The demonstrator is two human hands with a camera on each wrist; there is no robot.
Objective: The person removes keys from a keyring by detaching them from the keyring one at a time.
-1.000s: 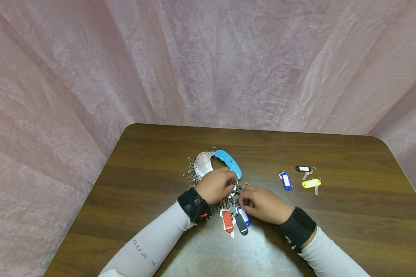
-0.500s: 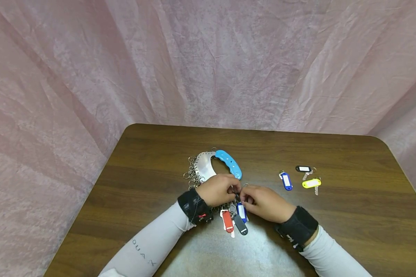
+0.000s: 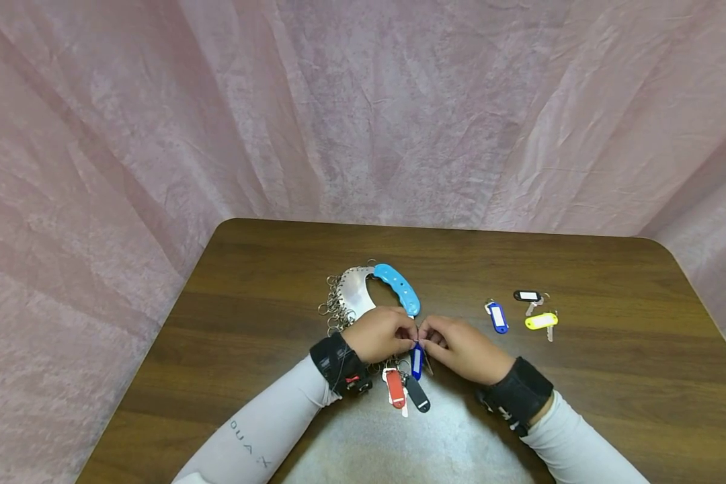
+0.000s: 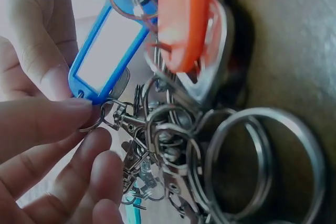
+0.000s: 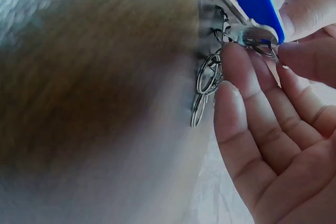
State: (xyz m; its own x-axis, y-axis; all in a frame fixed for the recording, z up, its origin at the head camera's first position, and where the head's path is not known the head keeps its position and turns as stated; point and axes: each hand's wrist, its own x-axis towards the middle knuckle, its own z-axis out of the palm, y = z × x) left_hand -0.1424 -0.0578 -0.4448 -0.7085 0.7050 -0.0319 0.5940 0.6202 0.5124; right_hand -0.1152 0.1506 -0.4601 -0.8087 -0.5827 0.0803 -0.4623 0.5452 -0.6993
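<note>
In the head view my left hand (image 3: 380,334) and right hand (image 3: 467,349) meet fingertip to fingertip over a blue key tag (image 3: 417,361) with a white label. The left wrist view shows my left fingers pinching a split ring (image 4: 93,125) at the holed end of the tag, while right fingertips pinch that end. A silver key (image 5: 229,1) hangs beside the tag in the right wrist view. Under my left hand lies a metal key holder with a blue handle (image 3: 398,289) and many clipped rings. A red key tag (image 3: 395,388) and a dark grey key tag (image 3: 417,394) hang from it.
To the right lie another blue key tag (image 3: 497,318), a black key tag (image 3: 528,296) and a yellow key tag (image 3: 541,320), each with a key. They rest on the brown wooden table (image 3: 278,269). Behind it hangs a pink curtain (image 3: 363,121).
The blue key tag has swung left and upward from beside the grey one. My right hand has shifted slightly left, and the fingertips of both hands have come together.
</note>
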